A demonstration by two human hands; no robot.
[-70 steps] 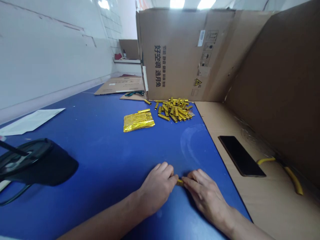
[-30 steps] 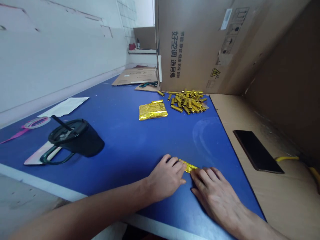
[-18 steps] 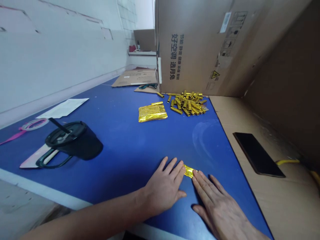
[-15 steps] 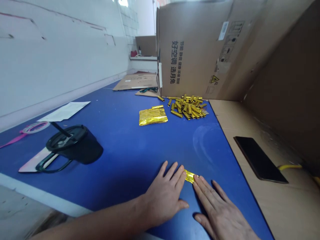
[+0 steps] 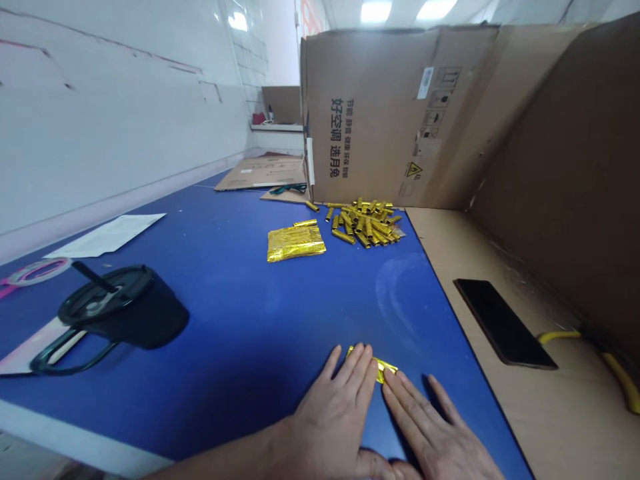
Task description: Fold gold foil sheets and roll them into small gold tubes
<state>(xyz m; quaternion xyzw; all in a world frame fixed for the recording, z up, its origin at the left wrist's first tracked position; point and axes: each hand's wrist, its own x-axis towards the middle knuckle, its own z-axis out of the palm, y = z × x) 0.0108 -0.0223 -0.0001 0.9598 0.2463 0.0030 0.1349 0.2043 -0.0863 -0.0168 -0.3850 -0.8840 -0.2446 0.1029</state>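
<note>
My left hand (image 5: pixel 333 417) lies flat on the blue table (image 5: pixel 235 313) with fingers stretched forward. My right hand (image 5: pixel 433 433) lies flat beside it, fingers spread. The fingertips of both press on a small gold foil piece (image 5: pixel 384 365), which peeks out between them near the table's front edge. Farther back lies a flat stack of gold foil sheets (image 5: pixel 295 241). Behind that, a pile of several rolled gold foil tubes (image 5: pixel 364 221) rests against a tall cardboard box (image 5: pixel 380 113).
A black lidded cup with a straw (image 5: pixel 120 313) stands at the left on a card. Paper (image 5: pixel 107 235) and a tape roll (image 5: pixel 35 272) lie farther left. On the cardboard sheet at the right are a black phone (image 5: pixel 503 322) and a yellow-handled tool (image 5: pixel 617 370).
Both hands went from pinching the foil piece with curled fingers to lying flat on it. The view shifted, and the hands now sit lower in the picture.
</note>
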